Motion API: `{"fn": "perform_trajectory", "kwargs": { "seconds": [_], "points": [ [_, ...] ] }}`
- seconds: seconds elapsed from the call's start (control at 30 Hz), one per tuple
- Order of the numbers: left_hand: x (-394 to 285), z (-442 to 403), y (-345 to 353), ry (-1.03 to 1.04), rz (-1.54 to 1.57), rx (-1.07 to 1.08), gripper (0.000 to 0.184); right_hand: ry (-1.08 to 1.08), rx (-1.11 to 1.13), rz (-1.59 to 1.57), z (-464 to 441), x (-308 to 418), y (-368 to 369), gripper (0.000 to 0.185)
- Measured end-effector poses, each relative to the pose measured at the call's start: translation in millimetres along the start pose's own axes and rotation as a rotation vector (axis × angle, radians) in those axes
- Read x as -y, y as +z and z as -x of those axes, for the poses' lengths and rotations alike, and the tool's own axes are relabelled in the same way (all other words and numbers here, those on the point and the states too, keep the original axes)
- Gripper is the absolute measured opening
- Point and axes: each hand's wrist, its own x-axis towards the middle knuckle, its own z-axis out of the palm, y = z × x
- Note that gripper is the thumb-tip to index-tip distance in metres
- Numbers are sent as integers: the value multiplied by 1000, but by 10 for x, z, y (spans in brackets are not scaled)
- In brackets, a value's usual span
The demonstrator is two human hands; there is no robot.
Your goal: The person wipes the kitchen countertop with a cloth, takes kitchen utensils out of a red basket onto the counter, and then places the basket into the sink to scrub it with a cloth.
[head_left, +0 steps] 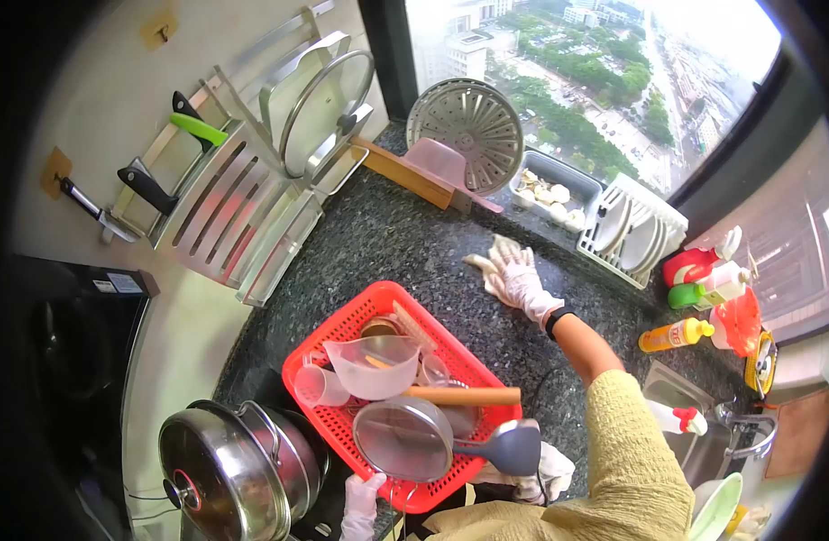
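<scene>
My right hand (525, 287), in a white glove with a black band at the wrist, is pressed on a pale cloth (480, 263) lying on the dark speckled counter (414, 257). My left hand (362, 505), also gloved, grips the near rim of a red plastic basket (299, 347). In the basket are a clear measuring jug (378, 368), a small clear cup (320, 386), a round sieve (401, 440), a wooden rolling pin (468, 396) and a grey spatula (512, 448). The left fingers are partly hidden by the rim.
Steel pots (220, 469) stand at lower left. A wall rack (220, 194) holds knives and a lid. Along the window are a steamer plate (466, 135), a grey tray (567, 185) and a dish rack (626, 234). Bottles (671, 335) stand near the sink (676, 388).
</scene>
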Motion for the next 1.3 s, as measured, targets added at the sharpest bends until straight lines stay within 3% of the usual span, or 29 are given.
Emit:
{"fn": "perform_trajectory", "kwargs": {
  "seconds": [0.17, 0.27, 0.3, 0.37, 0.5, 0.53, 0.63, 0.67, 0.73, 0.77, 0.8, 0.83, 0.87, 0.9, 1.03, 1.07, 1.1, 1.13, 1.17, 1.2, 1.23, 1.3],
  "points": [
    [-509, -318, 278, 25, -13, 35, 24, 508, -107, -76, 405, -222, 136, 66],
    [-593, -627, 413, 75, 97, 74, 25, 721, -251, 13, 880, -238, 141, 67],
    [-628, -705, 442, 74, 106, 69, 25, 830, -202, 71, 1045, -254, 181, 72],
    [-770, -809, 581, 85, 145, 67, 22, 974, -379, 54, 1333, -220, 160, 72],
    [-826, -1217, 649, 71, 115, 66, 20, 963, -560, 92, 1738, -303, 387, 58],
    [-902, -1217, 760, 100, 167, 71, 22, 890, -644, 21, 1765, -183, 175, 49],
    [-1084, -1224, 952, 72, 231, 122, 25, 924, -708, -787, 1711, 59, -90, 43],
    [-1133, -1257, 994, 51, 223, 118, 27, 893, -602, -806, 1673, 207, -127, 42],
    [-1096, -1480, 1022, 51, 282, 133, 27, 594, -762, -1429, 1332, 625, -14, 41],
    [-1093, -1556, 1044, 51, 310, 142, 26, 403, -609, -1137, 1345, 900, -156, 36],
    [-1145, -1544, 1119, 72, 345, 128, 26, 332, -566, -1255, 1148, 1179, -239, 33],
    [-1144, -1599, 1138, 47, 346, 154, 27, 262, -421, -1021, 1015, 1270, 61, 31],
    [-1130, -1708, 1112, 21, 346, 182, 28, 338, -196, -309, 977, 1481, 318, 36],
    [-1123, -1799, 1103, -1, 345, 207, 30, 257, -354, -136, 993, 1563, 472, 46],
    [-1148, -1883, 1183, -2, 278, 190, 30, 415, -250, -149, 896, 1214, 502, 55],
    [-1135, -1879, 1244, 25, 293, 153, 27, 515, -355, -73, 896, 1030, 521, 49],
    [-1144, -1879, 1278, 34, 285, 149, 27, 647, -267, 39, 937, 824, 527, 43],
    [-1135, -1905, 1285, 42, 277, 147, 27, 738, -479, -228, 1099, 640, 302, 40],
    [-1113, -1921, 1292, 46, 272, 145, 27, 862, -444, -395, 1298, 420, 215, 43],
    [-1101, -1929, 1303, 35, 260, 151, 26, 836, -373, -23, 1513, 148, 530, 48],
    [-1070, -2007, 1291, 27, 250, 171, 26, 913, -280, 50, 1703, -11, 576, 52],
    [-990, -2178, 1233, 16, 232, 204, 25, 986, -367, 46, 2044, -193, 598, 52]
  ]
}}
